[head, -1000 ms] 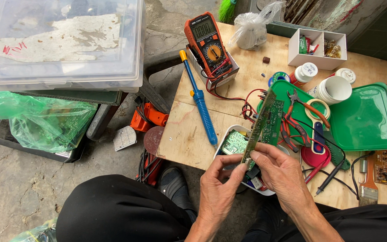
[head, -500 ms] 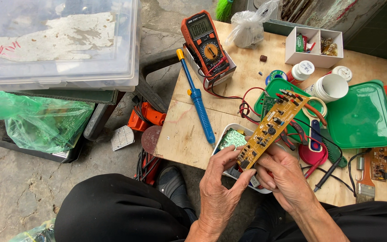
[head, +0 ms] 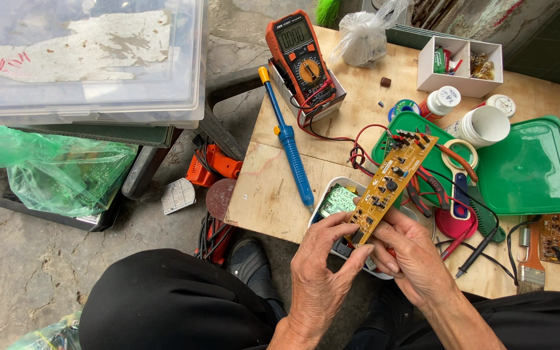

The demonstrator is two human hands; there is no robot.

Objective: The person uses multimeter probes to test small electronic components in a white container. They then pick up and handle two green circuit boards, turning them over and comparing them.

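Long yellow circuit board (head: 391,180) sits centre-right of frame, tilted, its far end up toward the upper right, component side facing the camera w/ small black parts and a row of red-tipped pins at the top end. Both hands pinch its lower end: left hand (head: 322,259) comes up from bottom centre, fingers curled close around the board's bottom-left edge, thumb across the face. Right hand (head: 413,256) is just beside it at lower right, fingers narrow and wrapped behind the board, thumb on the front edge. The 2 hands touch each other at the board.

Under the board, a white tray (head: 332,201) holding a pale green part, on the wooden tabletop (head: 267,188). Left of that, a blue soldering iron (head: 291,146) lies lengthwise, yellow tip end toward the top. Upper centre: orange-and-black multimeter (head: 301,58) propped in a small box, red and black leads (head: 358,139) trailing down toward the board. Right side: green plastic lid (head: 529,168), white jar (head: 481,126) above it, white 2-compartment box (head: 459,61) near the top. Far lower right, a paintbrush (head: 531,256) and a smaller brown circuit board (head: 552,230). Upper left of frame: clear storage bin (head: 85,58) stacked above a green plastic bag (head: 53,172). Bottom: dark trousers (head: 176,304).
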